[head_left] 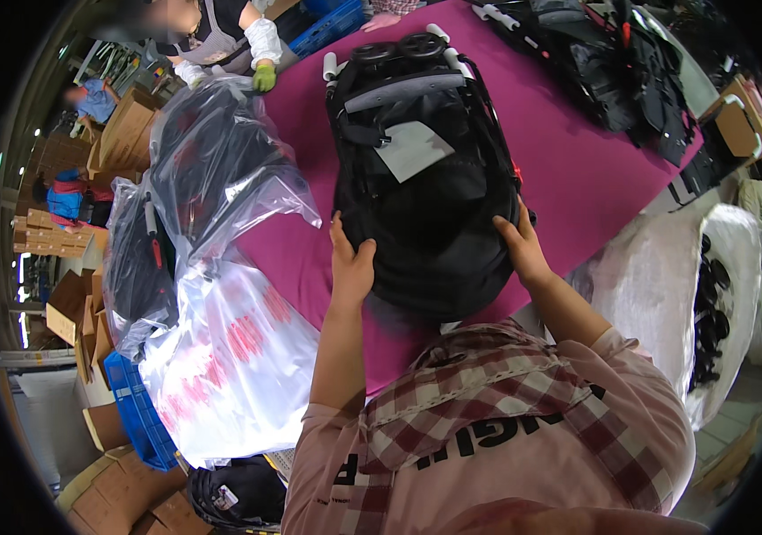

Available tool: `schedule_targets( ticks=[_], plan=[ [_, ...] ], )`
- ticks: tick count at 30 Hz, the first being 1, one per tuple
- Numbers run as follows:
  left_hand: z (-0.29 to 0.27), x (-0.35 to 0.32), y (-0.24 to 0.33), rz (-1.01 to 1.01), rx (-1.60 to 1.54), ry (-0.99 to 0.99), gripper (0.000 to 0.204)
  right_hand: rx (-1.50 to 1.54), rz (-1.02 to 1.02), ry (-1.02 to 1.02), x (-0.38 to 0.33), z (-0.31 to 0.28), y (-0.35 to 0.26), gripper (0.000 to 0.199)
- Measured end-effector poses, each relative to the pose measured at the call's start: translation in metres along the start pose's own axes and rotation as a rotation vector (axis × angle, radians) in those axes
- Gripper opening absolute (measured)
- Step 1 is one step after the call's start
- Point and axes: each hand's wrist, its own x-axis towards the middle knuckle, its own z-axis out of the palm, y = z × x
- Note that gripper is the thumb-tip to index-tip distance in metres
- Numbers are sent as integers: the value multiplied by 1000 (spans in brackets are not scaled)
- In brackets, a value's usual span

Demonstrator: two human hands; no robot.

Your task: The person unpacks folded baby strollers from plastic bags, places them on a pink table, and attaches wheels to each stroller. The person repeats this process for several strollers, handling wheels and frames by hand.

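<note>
A folded black stroller (426, 223) lies on the magenta-covered table (296, 116) in front of me, its small black wheels (399, 49) at the far end. A grey padded bar (405, 92) crosses its upper part, and a white card (415, 152) rests on the fabric below. My left hand (352, 260) grips the stroller's near left side, thumb on top and fingers over the edge. On the near right side, my right hand (524, 247) holds it the same way. The undersides of both grips are hidden.
Plastic-wrapped strollers (212, 169) and white printed plastic bags (229, 348) lie at the left. More black stroller frames (613, 71) cover the far right. Across the table stands a co-worker with a green glove (264, 77). A blue crate (139, 410) and cardboard boxes (127, 125) stand left.
</note>
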Motion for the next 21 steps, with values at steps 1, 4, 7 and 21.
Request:
schedule_targets(
  ticks=[1,4,7,21],
  plan=[
    [6,11,-2,-59,51,-17,73,-23,41,-24,18,-3,7,73],
    [34,50,1,-165,34,-17,75,-131,-29,-47,84,-19,22,79],
    [56,89,-1,-235,101,9,77,-197,74,-48,149,-26,25,79],
    [90,216,-61,-311,580,12,74,-722,-515,98,297,6,64,65]
  ],
)
